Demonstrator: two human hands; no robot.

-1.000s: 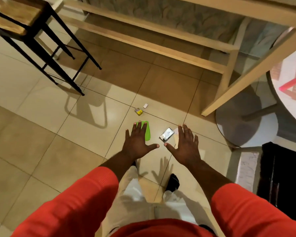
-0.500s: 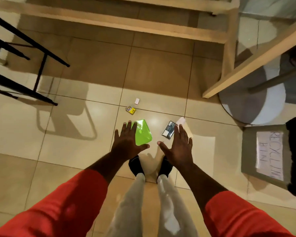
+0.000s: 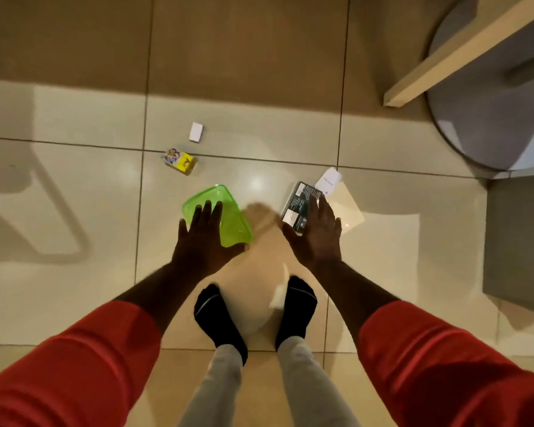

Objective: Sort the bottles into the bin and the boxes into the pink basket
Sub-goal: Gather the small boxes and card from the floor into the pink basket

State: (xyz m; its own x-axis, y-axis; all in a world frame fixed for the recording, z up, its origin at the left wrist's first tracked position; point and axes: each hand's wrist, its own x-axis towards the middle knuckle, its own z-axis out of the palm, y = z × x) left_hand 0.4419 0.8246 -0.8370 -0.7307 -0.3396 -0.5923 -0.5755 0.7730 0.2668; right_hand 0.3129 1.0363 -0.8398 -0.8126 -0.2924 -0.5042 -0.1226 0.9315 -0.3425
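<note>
On the tiled floor lie a green translucent container [image 3: 225, 204], a dark printed box [image 3: 299, 200], a white box [image 3: 329, 180] beside a flat cream box [image 3: 349, 208], a small yellow box [image 3: 181, 160] and a tiny white box [image 3: 196, 131]. My left hand [image 3: 202, 237] hovers over the green container with fingers spread straight. Over the dark box my right hand [image 3: 316, 235] reaches, fingers straight too. Neither hand grips anything.
A grey bin [image 3: 518, 241] with a paper label stands at the right edge. A round grey table base [image 3: 481, 112] and a wooden leg [image 3: 444, 57] sit at the upper right. My feet in black socks [image 3: 219, 318] stand just below the hands.
The view has tipped further down and closer to the floor. Both hands have lowered toward the green container and the dark box.
</note>
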